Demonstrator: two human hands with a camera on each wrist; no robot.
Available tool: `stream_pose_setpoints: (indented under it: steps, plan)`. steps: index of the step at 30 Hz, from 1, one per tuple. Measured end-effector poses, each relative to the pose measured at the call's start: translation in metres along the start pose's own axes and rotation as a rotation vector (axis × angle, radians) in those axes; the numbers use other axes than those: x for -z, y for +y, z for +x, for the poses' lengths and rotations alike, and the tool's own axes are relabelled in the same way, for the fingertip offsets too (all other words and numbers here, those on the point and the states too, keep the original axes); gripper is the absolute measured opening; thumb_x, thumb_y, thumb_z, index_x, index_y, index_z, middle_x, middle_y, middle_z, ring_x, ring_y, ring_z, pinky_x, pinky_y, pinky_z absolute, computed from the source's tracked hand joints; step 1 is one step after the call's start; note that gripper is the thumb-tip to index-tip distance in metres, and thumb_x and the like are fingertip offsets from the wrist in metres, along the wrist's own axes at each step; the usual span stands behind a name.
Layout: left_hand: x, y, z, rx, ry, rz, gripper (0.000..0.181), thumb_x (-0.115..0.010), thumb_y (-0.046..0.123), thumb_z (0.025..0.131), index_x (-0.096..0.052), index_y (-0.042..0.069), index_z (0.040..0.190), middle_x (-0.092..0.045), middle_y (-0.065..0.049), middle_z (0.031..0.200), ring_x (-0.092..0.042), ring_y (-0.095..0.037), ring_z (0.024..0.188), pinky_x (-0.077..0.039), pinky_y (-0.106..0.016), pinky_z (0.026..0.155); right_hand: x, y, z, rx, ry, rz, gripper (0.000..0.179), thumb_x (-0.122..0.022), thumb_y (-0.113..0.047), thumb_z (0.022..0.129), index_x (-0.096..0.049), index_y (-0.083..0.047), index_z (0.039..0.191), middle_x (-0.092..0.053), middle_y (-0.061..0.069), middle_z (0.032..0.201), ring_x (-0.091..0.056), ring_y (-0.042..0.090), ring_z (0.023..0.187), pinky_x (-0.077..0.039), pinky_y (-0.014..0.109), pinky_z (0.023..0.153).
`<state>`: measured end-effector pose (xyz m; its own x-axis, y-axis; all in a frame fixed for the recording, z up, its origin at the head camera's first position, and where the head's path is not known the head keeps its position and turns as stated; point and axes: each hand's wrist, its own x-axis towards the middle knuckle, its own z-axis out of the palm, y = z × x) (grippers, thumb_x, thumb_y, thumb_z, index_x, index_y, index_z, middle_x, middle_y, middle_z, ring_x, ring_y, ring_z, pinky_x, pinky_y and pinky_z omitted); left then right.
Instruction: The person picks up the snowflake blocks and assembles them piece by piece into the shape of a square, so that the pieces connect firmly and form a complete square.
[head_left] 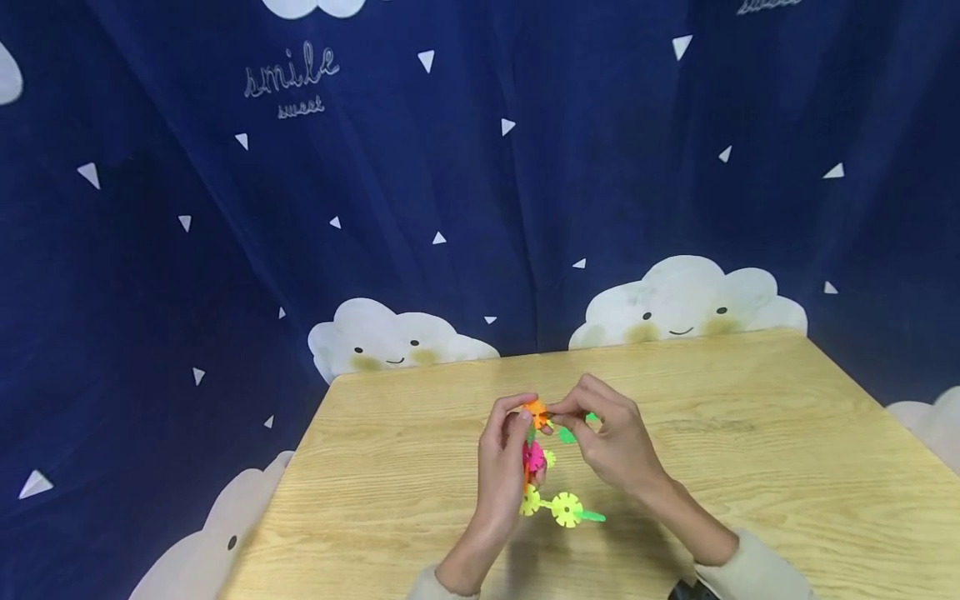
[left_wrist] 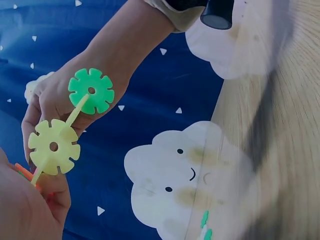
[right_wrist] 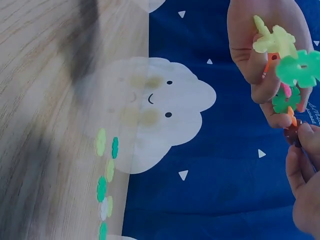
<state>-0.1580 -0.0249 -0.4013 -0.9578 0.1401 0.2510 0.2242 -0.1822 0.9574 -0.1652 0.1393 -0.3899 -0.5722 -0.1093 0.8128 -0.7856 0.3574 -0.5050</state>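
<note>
My left hand (head_left: pixel 495 471) grips a chain of notched plastic snowflake discs. Among its pieces are an orange disc (head_left: pixel 537 407) at the top and a pink disc (head_left: pixel 536 458) below it. From the chain's lower end a yellow disc (head_left: pixel 567 500) and an edge-on green disc (head_left: pixel 592 517) stick out to the right. Thumb and fingers of my right hand (head_left: pixel 618 442) pinch a dark brown disc (right_wrist: pixel 291 134) right at the chain's orange piece, the two hands nearly meeting. The left wrist view shows the yellow disc (left_wrist: pixel 42 137) and green disc (left_wrist: pixel 102 95) hanging out in front of my right hand.
Several loose discs lie on the wooden table (head_left: pixel 405 433) behind the hands, among them a green disc (head_left: pixel 567 436), a yellow disc (right_wrist: pixel 101 141) and a white disc (right_wrist: pixel 104 209). A dark blue curtain (head_left: pixel 390 183) with printed clouds hangs beyond the table's far edge.
</note>
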Motion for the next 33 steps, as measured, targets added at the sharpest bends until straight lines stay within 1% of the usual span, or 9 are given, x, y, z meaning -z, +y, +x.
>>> stream_pose_setpoints:
  steps: [2, 7, 10, 13, 16, 21, 25, 28, 33]
  plan:
    - [0.001, 0.0, 0.0, 0.005, -0.002, 0.015, 0.025, -0.052, 0.024, 0.11, -0.059, 0.015, 0.132, -0.063, -0.012, 0.104, -0.047, -0.009, 0.046, -0.041, -0.016, 0.042, 0.0, 0.001, 0.001, -0.007, -0.03, 0.015, 0.032, -0.081, 0.017, 0.078, -0.08, -0.012, 0.093, -0.062, -0.009, 0.082, -0.058, 0.007, 0.072, -0.05, 0.015, 0.063]
    - [0.003, 0.0, -0.003, 0.012, -0.006, 0.105, 0.025, -0.053, 0.028, 0.109, -0.054, 0.018, 0.132, -0.063, -0.009, 0.113, -0.05, -0.012, 0.048, -0.04, -0.016, 0.042, -0.001, 0.005, 0.002, -0.002, -0.087, 0.055, 0.034, -0.082, 0.015, 0.078, -0.081, -0.014, 0.097, -0.064, -0.01, 0.084, -0.057, 0.005, 0.071, -0.049, 0.016, 0.06]
    - [0.002, -0.001, -0.004, 0.022, -0.021, 0.15, 0.026, -0.051, 0.03, 0.11, -0.05, 0.016, 0.132, -0.062, -0.006, 0.105, -0.047, -0.012, 0.046, -0.038, -0.016, 0.042, -0.001, 0.008, 0.002, 0.013, -0.12, 0.074, 0.034, -0.081, 0.015, 0.079, -0.081, -0.015, 0.097, -0.065, -0.008, 0.085, -0.058, 0.006, 0.071, -0.05, 0.016, 0.061]
    - [0.001, -0.002, -0.004, 0.023, -0.037, 0.161, 0.028, -0.05, 0.032, 0.111, -0.047, 0.014, 0.131, -0.059, -0.006, 0.092, -0.046, -0.013, 0.045, -0.038, -0.016, 0.042, -0.001, 0.009, 0.002, 0.021, -0.145, 0.067, 0.036, -0.081, 0.015, 0.08, -0.08, -0.017, 0.097, -0.065, -0.008, 0.084, -0.059, 0.006, 0.072, -0.052, 0.016, 0.064]
    - [0.001, -0.003, -0.004, 0.022, -0.041, 0.152, 0.029, -0.051, 0.034, 0.111, -0.045, 0.013, 0.131, -0.057, -0.006, 0.081, -0.045, -0.013, 0.045, -0.037, -0.016, 0.041, -0.001, 0.009, 0.003, 0.014, -0.157, 0.057, 0.036, -0.081, 0.012, 0.081, -0.08, -0.019, 0.097, -0.065, -0.01, 0.084, -0.06, 0.005, 0.074, -0.052, 0.016, 0.066]
    - [0.002, -0.004, -0.005, 0.043, -0.04, 0.129, 0.033, -0.052, 0.035, 0.11, -0.044, 0.009, 0.129, -0.05, -0.005, 0.066, -0.042, -0.011, 0.042, -0.036, -0.016, 0.04, -0.002, 0.008, 0.002, 0.01, -0.168, 0.07, 0.031, -0.082, 0.005, 0.083, -0.079, -0.021, 0.1, -0.068, -0.01, 0.085, -0.061, 0.006, 0.075, -0.052, 0.016, 0.066]
    - [0.002, -0.003, -0.005, 0.046, -0.033, 0.131, 0.035, -0.052, 0.035, 0.11, -0.043, 0.007, 0.129, -0.048, -0.004, 0.063, -0.041, -0.01, 0.042, -0.036, -0.016, 0.039, -0.001, 0.007, 0.001, -0.001, -0.174, 0.062, 0.03, -0.082, 0.003, 0.085, -0.079, -0.021, 0.103, -0.07, -0.011, 0.087, -0.063, 0.007, 0.077, -0.054, 0.018, 0.068]
    - [0.003, -0.002, -0.003, 0.029, -0.01, 0.129, 0.032, -0.053, 0.033, 0.11, -0.043, 0.007, 0.128, -0.056, -0.003, 0.073, -0.042, -0.009, 0.043, -0.037, -0.016, 0.039, 0.001, 0.007, 0.003, -0.055, -0.184, 0.069, 0.031, -0.08, 0.001, 0.088, -0.077, -0.019, 0.111, -0.074, -0.009, 0.094, -0.068, 0.008, 0.083, -0.057, 0.022, 0.073]
    - [0.006, 0.001, 0.002, -0.011, 0.055, 0.099, 0.025, -0.051, 0.027, 0.11, -0.046, 0.01, 0.128, -0.065, -0.005, 0.098, -0.044, -0.008, 0.044, -0.039, -0.016, 0.039, 0.005, 0.012, 0.006, -0.218, -0.166, 0.11, 0.025, -0.068, -0.004, 0.1, -0.072, -0.012, 0.123, -0.076, 0.001, 0.104, -0.072, 0.014, 0.086, -0.06, 0.027, 0.073]
